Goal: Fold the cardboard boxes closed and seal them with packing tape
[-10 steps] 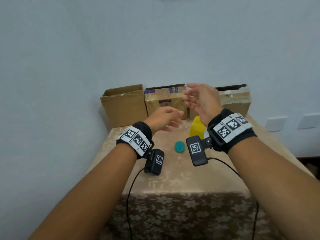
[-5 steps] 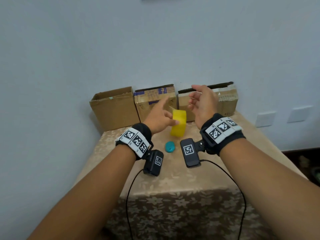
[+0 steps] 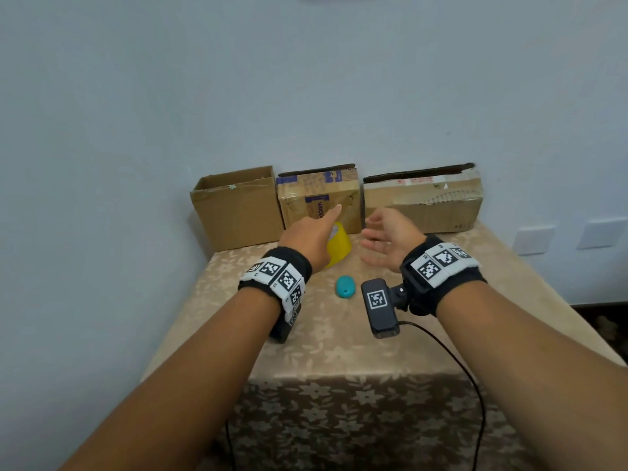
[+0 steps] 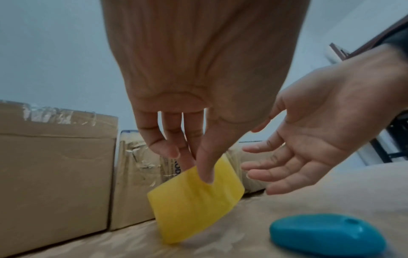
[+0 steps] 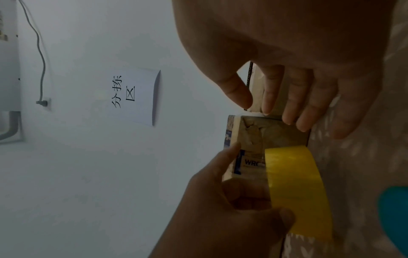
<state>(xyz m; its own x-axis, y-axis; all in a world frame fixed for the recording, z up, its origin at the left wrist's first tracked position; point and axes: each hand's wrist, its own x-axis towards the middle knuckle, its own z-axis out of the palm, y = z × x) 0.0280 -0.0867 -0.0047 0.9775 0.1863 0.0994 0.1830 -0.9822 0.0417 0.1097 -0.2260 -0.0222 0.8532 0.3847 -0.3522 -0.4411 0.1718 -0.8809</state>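
tape roll (image 3: pixel 338 246) in the left hand (image 3: pixel 311 237), head view: the yellow roll stands on edge on the table (image 3: pixel 339 348), at twelve o'clock from the left wrist, with the thumb and curled fingers holding its top and the forefinger stretched on toward the middle box (image 3: pixel 319 198). three boxes line the wall, the left box (image 3: pixel 238 209) at eleven o'clock, the right box (image 3: pixel 423 198) at one. the right hand (image 3: pixel 387 241) hangs open, palm turned left, at three o'clock just beside the roll and touching nothing. a teal cutter (image 3: pixel 345 286) lies at six o'clock from the roll.

left wrist view: the roll (image 4: pixel 195 202) is tilted, its lower edge on the cloth, thumb pressed on its face; the open right hand (image 4: pixel 309 139) waits at two o'clock.

right wrist view: relaxed fingers (image 5: pixel 293 103) hover before the middle box (image 5: pixel 260 132), the roll (image 5: pixel 295 188) below them in the left hand's grip.

judged from this, the left hand is nearer and the boxes lie straight ahead of both.
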